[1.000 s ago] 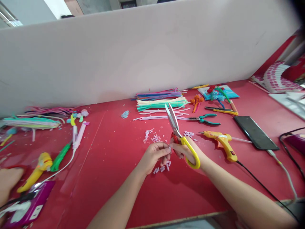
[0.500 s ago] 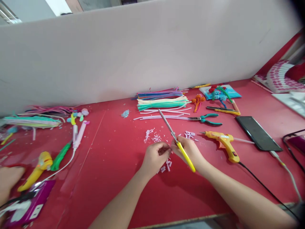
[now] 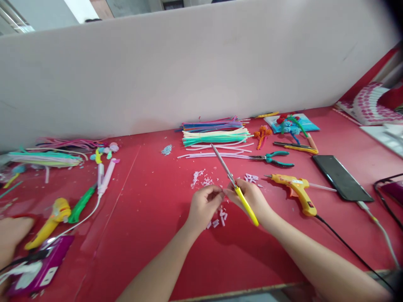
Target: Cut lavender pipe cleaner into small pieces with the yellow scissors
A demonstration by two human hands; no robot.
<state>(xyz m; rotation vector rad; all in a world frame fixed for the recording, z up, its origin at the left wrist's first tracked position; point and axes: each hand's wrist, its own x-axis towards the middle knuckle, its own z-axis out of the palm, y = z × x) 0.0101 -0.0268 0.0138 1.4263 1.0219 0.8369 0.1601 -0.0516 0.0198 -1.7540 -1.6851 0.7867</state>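
My right hand (image 3: pixel 252 197) grips yellow-handled scissors (image 3: pixel 233 184), blades closed and pointing up-left toward the far wall. My left hand (image 3: pixel 204 205) is curled in a pinch right beside the scissors' pivot; what it pinches is too small to make out. Short pale pink cut pieces (image 3: pixel 218 220) lie on the red table (image 3: pixel 151 218) just under both hands. More pink scraps (image 3: pixel 201 180) lie a little farther away.
Bundled pipe cleaners (image 3: pixel 214 132), teal pliers (image 3: pixel 272 158), a yellow glue gun (image 3: pixel 296 191) with cord, and a black phone (image 3: pixel 341 178) lie behind and right. At left, another person's hand (image 3: pixel 11 235), a yellow glue gun (image 3: pixel 50 222) and a purple power strip (image 3: pixel 40 268).
The scissors went from open blades seen broadside to closed and edge-on, tipping lower over the table. Both hands stayed close together above the cut pieces.
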